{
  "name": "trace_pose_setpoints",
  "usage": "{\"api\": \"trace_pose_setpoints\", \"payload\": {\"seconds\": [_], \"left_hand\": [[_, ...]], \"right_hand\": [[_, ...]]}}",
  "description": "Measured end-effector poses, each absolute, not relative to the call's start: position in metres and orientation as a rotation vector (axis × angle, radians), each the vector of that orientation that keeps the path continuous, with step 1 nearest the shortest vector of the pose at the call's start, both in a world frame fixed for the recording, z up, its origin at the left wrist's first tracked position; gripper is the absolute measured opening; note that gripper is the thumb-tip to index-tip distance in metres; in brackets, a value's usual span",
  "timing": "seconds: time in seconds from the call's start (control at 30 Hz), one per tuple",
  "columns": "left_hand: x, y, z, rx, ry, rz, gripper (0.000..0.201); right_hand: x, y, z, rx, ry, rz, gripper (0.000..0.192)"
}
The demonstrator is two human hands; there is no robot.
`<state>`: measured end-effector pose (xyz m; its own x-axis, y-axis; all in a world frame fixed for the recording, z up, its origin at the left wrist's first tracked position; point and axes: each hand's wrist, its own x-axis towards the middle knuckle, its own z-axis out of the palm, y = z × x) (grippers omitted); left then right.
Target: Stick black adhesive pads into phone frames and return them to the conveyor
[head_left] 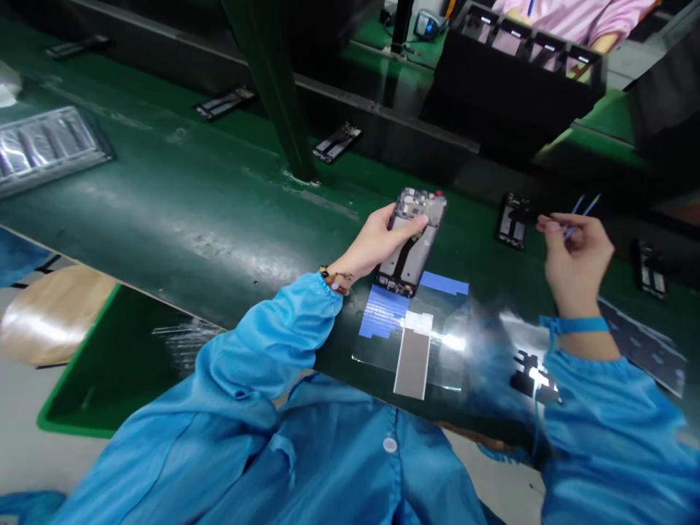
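Observation:
My left hand (391, 237) grips an opened smartphone (411, 244) by its edges, thumb lying across its upper part. The phone's circuit board and a silver battery area with a black strip are exposed. My right hand (577, 255) is closed to the right of it, with tweezers (582, 211) whose two thin prongs point up past the fingers. Thumb and forefinger are pinched together by a dark patch; whether they hold a black piece I cannot tell. Below the phone lie blue strips (383, 312) on a clear sheet (448, 372), along with a grey-brown rectangular strip (413, 361).
Other opened phones (337, 141) lie spaced along the dark belt at the back, one (512, 221) close by my right hand. A green post (273, 95) rises from the bench. Black cut-outs (533, 375) lie under my right forearm. A person in pink (574, 18) sits opposite.

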<state>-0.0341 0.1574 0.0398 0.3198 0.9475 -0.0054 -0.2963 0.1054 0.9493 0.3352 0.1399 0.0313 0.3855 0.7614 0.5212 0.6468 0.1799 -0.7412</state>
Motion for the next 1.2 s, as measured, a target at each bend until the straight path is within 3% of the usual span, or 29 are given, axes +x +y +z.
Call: {"api": "trace_pose_setpoints", "payload": {"seconds": [0.13,0.23,0.37,0.5,0.67,0.83,1.2], "left_hand": [[-0.015,0.116,0.031,1.315,0.690,0.919,0.066],[0.004,0.087,0.020,1.450,0.663,0.668,0.060],[0.025,0.066,0.010,1.662,0.687,0.518,0.041],[0.025,0.075,0.009,2.029,0.610,0.509,0.029],[-0.011,0.110,0.012,2.497,0.610,0.501,0.027],[-0.035,0.127,0.007,2.671,0.537,0.528,0.028],[-0.031,0.122,0.007,2.914,0.447,0.513,0.030]], "right_hand": [[0.308,0.038,0.061,-1.345,-1.248,0.402,0.052],[0.281,-0.020,0.063,-1.271,-1.081,0.599,0.072],[0.243,-0.055,0.042,-1.335,-0.818,0.440,0.034],[0.210,-0.070,0.021,-1.373,-0.782,0.568,0.042],[0.183,-0.086,0.018,-1.596,-1.030,0.690,0.038],[0.145,-0.087,0.020,-1.633,-1.064,0.835,0.024],[0.092,-0.067,0.004,-1.574,-1.221,0.784,0.028]]}}
